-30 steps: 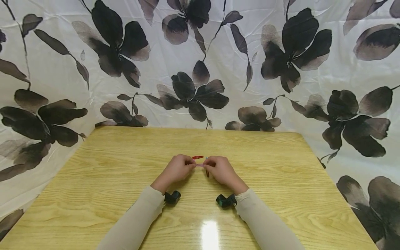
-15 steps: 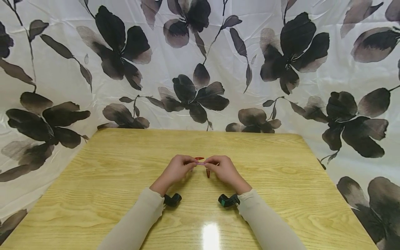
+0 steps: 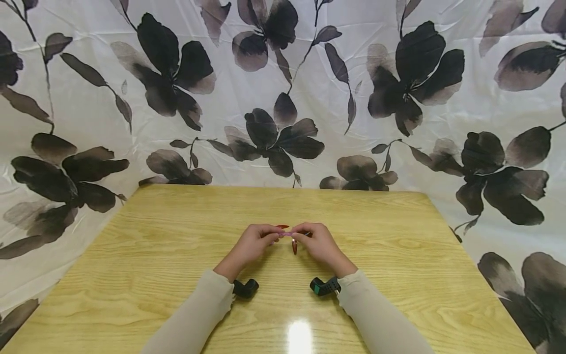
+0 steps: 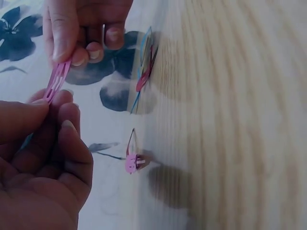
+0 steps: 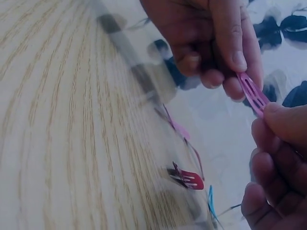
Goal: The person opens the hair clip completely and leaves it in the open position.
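A pink snap hair clip is stretched between the two hands, just above the table. My left hand pinches one end between thumb and fingers, and my right hand pinches the other. Its slotted top shows in both wrist views; whether it is snapped closed I cannot tell. Beneath the hands lie more hair clips: a red clip by the right fingers, another red clip beyond them, a blue clip, and a second pink clip. The hands partly hide these in the head view.
The wooden table spreads out on all sides of the hands. Behind it hangs a white cloth with dark flowers. Black wrist cameras sit at both cuffs, and light glares on the near tabletop.
Both hands keep their pinch on the pink hair clip and shift only slightly, the right one a little rightward. The red clip near the right fingers shows more plainly. The head view has tilted slightly up.
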Available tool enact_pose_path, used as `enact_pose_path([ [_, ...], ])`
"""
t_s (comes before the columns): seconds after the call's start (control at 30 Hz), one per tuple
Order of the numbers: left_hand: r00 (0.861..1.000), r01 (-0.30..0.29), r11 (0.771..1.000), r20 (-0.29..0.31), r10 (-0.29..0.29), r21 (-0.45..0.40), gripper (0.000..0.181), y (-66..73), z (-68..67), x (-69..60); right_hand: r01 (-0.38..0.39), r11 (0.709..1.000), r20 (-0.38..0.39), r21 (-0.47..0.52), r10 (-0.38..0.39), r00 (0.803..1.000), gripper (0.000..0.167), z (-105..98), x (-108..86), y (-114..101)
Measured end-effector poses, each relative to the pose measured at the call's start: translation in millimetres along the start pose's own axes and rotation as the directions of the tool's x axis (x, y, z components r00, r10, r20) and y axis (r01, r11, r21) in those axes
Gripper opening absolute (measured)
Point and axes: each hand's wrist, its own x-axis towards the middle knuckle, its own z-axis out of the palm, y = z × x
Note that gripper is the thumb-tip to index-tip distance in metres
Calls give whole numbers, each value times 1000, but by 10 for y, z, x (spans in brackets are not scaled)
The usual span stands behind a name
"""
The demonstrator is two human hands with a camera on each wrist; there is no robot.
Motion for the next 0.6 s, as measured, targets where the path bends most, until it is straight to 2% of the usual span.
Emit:
enact_pose_path([
  [0.23,1000,23,1000,13,-22,-10,19,-13,25,12,5,1000,-1,19,-5,1000,13,-23,-33,6],
  [0.43,999,28,997,28,-26,-69,21,-10,19,13,18,999,1,31,-18,1000,14,-26,-28,-19],
  [0.6,998,43,994,58,-38,-100,22,-25,11,2,-1,999,22,52,0,1000,15,-28,-26,-23],
])
